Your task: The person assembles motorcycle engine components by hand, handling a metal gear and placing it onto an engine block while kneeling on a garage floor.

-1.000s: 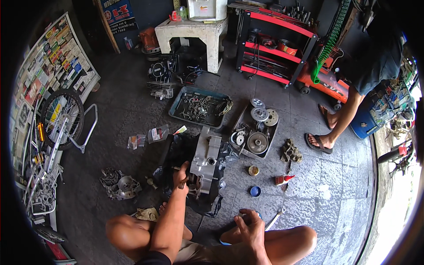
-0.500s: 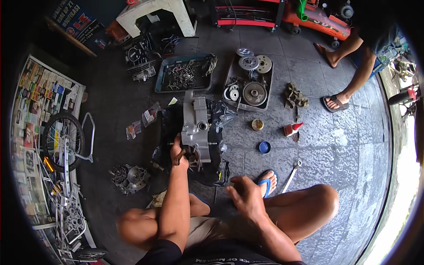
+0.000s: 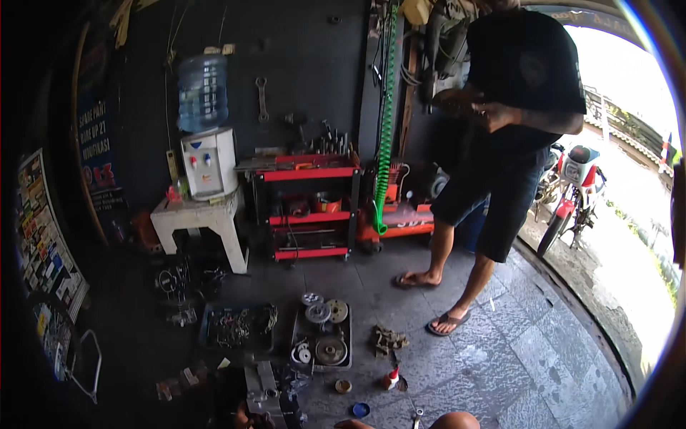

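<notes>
A grey metal engine case [image 3: 261, 386] stands on black plastic at the lower edge. My left hand [image 3: 244, 416] is at its near left side, gripping it, though the picture's edge cuts off most of the hand. Only a sliver of my right hand [image 3: 351, 424] shows, apart from the case and left of my bent knee [image 3: 456, 420]; its fingers are hidden. Near it lie a blue round lid [image 3: 361, 410], a small round tin [image 3: 344, 387] and a red-capped bottle [image 3: 391, 379].
Beyond the case are a tray of gears [image 3: 321, 364] and a bin of small parts [image 3: 208, 330]. A crumpled rag [image 3: 388, 338] lies near a standing person [image 3: 493, 164]. Farther back are a red tool cart [image 3: 309, 174] and a water dispenser [image 3: 209, 168].
My view has swung upward, bringing the wall, cart and standing person into sight. The engine case and my hands now sit at the lower edge, my right hand almost out of the picture.
</notes>
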Action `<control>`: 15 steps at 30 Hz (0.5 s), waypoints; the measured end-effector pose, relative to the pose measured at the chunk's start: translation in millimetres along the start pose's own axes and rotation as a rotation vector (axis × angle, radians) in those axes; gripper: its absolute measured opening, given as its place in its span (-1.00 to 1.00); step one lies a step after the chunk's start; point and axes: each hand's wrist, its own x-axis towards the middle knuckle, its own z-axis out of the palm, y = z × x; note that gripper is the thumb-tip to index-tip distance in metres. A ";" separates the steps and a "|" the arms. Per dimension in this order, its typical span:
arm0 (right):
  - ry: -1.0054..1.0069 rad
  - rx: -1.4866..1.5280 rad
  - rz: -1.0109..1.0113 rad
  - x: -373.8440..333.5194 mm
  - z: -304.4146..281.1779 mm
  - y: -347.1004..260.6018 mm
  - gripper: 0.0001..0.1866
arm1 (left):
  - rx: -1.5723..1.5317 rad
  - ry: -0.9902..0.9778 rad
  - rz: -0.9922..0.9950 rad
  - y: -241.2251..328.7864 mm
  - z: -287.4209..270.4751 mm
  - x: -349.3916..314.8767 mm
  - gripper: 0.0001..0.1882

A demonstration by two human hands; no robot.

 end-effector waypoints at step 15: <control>0.124 1.066 0.217 174.9 -199.1 -97.3 -0.86 | -0.034 0.020 0.032 11.0 8.7 6.8 -0.59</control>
